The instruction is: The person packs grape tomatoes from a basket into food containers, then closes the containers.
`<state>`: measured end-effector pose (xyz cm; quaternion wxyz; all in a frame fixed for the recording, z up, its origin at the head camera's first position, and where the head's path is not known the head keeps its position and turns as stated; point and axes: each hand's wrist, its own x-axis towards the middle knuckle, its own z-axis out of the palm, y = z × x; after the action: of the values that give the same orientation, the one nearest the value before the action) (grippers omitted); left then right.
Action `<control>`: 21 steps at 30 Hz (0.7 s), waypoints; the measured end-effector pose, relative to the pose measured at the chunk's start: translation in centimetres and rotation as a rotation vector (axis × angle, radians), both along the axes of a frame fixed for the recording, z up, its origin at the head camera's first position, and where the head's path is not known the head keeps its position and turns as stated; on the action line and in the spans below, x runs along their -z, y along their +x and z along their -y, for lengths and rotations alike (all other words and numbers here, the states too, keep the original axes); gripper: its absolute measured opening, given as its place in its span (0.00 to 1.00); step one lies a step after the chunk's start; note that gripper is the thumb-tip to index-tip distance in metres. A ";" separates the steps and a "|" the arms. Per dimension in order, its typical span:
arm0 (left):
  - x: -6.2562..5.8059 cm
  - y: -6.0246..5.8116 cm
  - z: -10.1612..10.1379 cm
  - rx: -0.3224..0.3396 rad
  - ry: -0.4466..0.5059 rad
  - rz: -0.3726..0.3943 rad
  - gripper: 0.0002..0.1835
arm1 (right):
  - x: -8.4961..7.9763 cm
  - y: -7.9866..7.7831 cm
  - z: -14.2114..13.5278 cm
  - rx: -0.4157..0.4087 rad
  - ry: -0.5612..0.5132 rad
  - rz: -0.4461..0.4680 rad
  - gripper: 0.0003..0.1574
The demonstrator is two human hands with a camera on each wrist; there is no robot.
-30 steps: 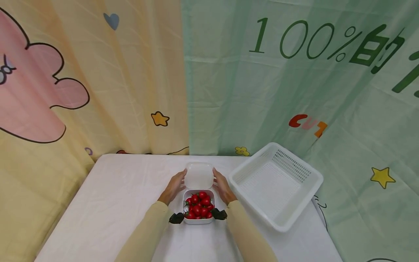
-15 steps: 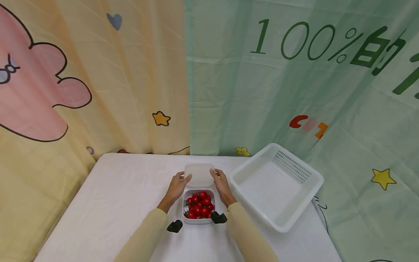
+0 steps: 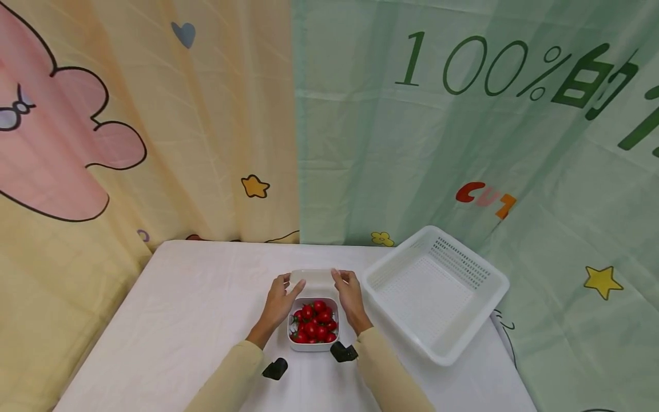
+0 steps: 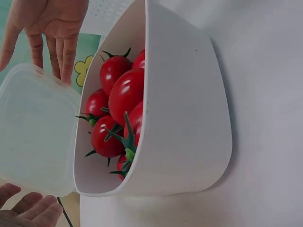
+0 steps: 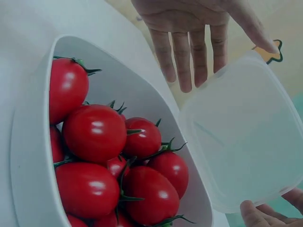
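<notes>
A translucent lid (image 3: 312, 281) is held between my two hands, just behind a white box (image 3: 314, 347) of red cherry tomatoes (image 3: 312, 325). My left hand (image 3: 276, 301) touches the lid's left edge with straight fingers, its thumb spread toward the box. At the opposite edge, my right hand (image 3: 352, 294) supports the lid with extended fingers, the thumb near its corner. The left wrist view shows the lid (image 4: 38, 132) tilted beside the box's rim. In the right wrist view, the tomatoes (image 5: 94, 132) have green stems and lie uncovered.
A white perforated basket (image 3: 435, 349) stands to the right on the white-covered table (image 3: 206, 303). Patterned curtains (image 3: 350, 143) hang behind the table. Each forearm has a black wrist device (image 3: 275, 369) near the box.
The lid has tilted flatter and its far edge has come down and nearer. Both thumbs have moved inward along its side edges. The box and basket have stayed in place.
</notes>
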<state>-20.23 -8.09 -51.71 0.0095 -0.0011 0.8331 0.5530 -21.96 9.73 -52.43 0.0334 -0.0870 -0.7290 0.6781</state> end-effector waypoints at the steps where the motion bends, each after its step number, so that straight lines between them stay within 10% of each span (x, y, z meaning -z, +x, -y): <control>1: 0.0 0.2 0.0 -0.007 0.000 -0.009 0.37 | 0.0 0.1 0.0 0.006 -0.001 -0.009 0.33; 21: 0.9 3.5 -0.1 -0.174 -0.034 -0.150 0.28 | -2.3 5.2 -1.3 -0.138 -0.046 -0.161 0.26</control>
<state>-16.68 -8.01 -52.56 -0.1011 -0.0320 0.8376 0.5359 -16.76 11.08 -50.12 0.0429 0.0175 -0.7126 0.7000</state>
